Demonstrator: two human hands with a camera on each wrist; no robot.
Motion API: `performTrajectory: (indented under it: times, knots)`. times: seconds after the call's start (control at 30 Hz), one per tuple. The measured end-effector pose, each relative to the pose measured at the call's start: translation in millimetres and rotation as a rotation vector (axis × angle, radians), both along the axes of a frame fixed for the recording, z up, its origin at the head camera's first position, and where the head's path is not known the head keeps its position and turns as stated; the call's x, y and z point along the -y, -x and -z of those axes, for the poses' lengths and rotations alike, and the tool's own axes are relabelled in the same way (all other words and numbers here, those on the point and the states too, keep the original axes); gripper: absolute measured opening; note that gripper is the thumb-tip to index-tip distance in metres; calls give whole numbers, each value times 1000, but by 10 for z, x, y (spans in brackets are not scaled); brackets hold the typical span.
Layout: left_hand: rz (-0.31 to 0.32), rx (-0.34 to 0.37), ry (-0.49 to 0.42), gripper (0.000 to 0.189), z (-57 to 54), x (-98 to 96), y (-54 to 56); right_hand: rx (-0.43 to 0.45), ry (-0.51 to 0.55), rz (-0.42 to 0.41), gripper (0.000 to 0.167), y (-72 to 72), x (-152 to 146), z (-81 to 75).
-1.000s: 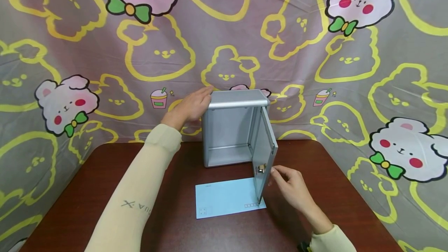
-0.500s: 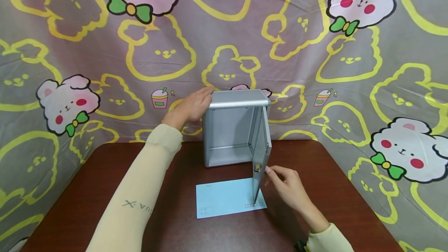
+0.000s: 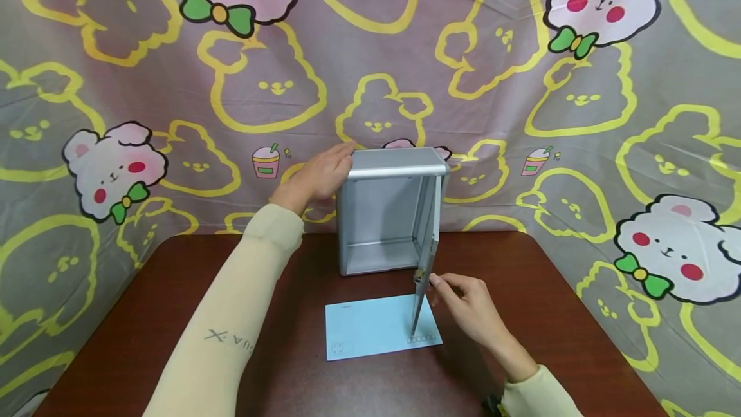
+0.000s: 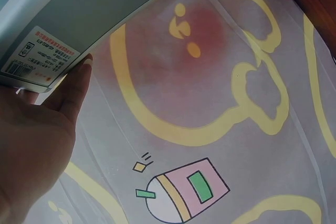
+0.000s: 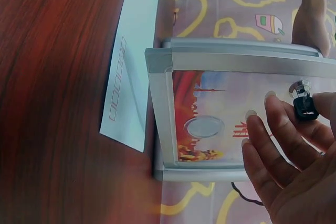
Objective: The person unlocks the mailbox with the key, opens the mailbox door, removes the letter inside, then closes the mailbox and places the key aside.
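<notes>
A silver metal letter box (image 3: 399, 163) stands on the table with its door (image 3: 425, 262) swung partway out. My left hand (image 3: 318, 176) rests on the box's upper left corner; in the left wrist view its fingers touch the edge beside a printed label (image 4: 39, 56). With thumb and index finger, my right hand (image 3: 469, 307) pinches a black-headed key (image 5: 305, 109), which sits in the door's lock (image 5: 300, 86). The other right fingers extend over the door's printed front. Below the door's edge lies a pale blue envelope (image 3: 370, 330), its right part partly behind the door.
A dark reddish-brown table (image 3: 301, 372) bears the box and envelope. Right behind the box hangs a patterned cloth (image 3: 492, 108), which also runs along both sides. The door's lower corner reaches out over the envelope.
The door has swung left, partway toward the box's opening, and my right hand has moved left with it. My left hand stays on the box's corner, and the envelope lies as before.
</notes>
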State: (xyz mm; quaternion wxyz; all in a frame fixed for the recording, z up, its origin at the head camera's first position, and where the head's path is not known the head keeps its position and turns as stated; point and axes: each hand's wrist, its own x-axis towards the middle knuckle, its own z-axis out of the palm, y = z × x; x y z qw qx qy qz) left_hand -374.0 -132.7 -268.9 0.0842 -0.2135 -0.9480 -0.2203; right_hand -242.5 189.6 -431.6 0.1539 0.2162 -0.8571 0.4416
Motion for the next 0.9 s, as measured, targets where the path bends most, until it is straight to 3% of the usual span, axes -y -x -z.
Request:
performTrajectory:
  times: [0.9]
  knots:
    - [15, -3, 12, 63, -14, 8, 5, -17, -5, -53, 27, 58, 226, -46]
